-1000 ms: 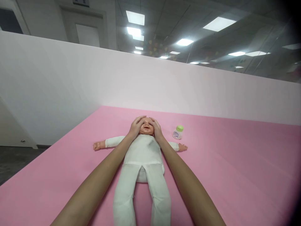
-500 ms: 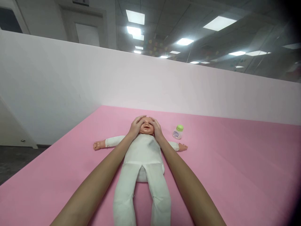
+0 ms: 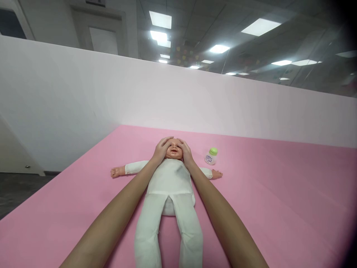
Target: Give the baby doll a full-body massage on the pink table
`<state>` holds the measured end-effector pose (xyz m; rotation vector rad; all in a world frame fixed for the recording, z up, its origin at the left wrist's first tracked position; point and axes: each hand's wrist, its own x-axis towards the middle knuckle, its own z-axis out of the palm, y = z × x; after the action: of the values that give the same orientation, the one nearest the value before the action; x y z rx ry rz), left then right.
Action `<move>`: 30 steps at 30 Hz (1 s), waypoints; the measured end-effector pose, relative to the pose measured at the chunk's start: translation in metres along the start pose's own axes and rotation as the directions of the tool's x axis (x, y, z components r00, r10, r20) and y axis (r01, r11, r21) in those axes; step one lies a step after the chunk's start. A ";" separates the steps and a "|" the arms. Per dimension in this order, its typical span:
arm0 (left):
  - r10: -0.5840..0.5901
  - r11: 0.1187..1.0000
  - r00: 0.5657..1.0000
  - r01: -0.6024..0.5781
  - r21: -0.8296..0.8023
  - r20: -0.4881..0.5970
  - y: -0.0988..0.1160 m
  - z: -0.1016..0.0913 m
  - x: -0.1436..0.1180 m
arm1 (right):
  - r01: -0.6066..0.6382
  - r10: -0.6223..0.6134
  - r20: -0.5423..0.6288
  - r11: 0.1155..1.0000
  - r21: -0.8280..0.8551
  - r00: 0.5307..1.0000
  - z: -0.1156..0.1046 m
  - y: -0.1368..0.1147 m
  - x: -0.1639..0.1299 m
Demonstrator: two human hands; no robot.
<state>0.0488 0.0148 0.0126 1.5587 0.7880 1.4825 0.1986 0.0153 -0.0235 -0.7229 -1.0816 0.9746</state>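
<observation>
A baby doll (image 3: 170,178) in white cloth lies on its back on the pink table top (image 3: 267,208), its arms spread to both sides. My left hand (image 3: 162,149) cups one side of its head, fingers curved over the forehead. On the opposite side my right hand (image 3: 185,150) holds the head the same way. Between my hands the doll's eyes are partly covered, while its nose and open mouth show. My forearms run along both flanks of the body and pass over the doll's sleeves. The feet are cut off by the lower picture edge.
A small clear bottle (image 3: 210,159) with a green cap stands right of the head, just beyond the doll's outstretched hand. Behind the table rises a pale partition (image 3: 178,96). The table's left edge drops to a dark floor (image 3: 16,190).
</observation>
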 end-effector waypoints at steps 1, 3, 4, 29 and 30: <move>-0.002 1.000 1.000 0.002 -0.001 -0.001 0.000 0.000 0.000 | 0.001 -0.001 0.001 1.000 0.000 1.000 0.000 0.000 0.000; -0.005 1.000 1.000 0.005 -0.003 -0.001 0.001 0.000 -0.001 | 0.001 -0.001 -0.002 1.000 0.001 1.000 0.000 -0.001 -0.001; -0.005 1.000 1.000 0.005 -0.005 0.000 0.000 0.000 -0.001 | -0.001 0.001 -0.006 1.000 0.002 1.000 0.001 -0.002 -0.001; -0.007 1.000 1.000 0.007 -0.026 -0.002 -0.003 0.000 0.002 | -0.013 0.013 -0.004 1.000 0.013 1.000 0.001 -0.001 -0.001; -0.005 1.000 1.000 0.005 -0.025 0.000 -0.004 0.000 0.002 | -0.011 0.012 -0.005 1.000 0.013 1.000 0.001 -0.001 -0.001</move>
<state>0.0489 0.0183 0.0104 1.5368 0.7702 1.4832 0.1980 0.0143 -0.0230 -0.7212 -1.0662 0.9883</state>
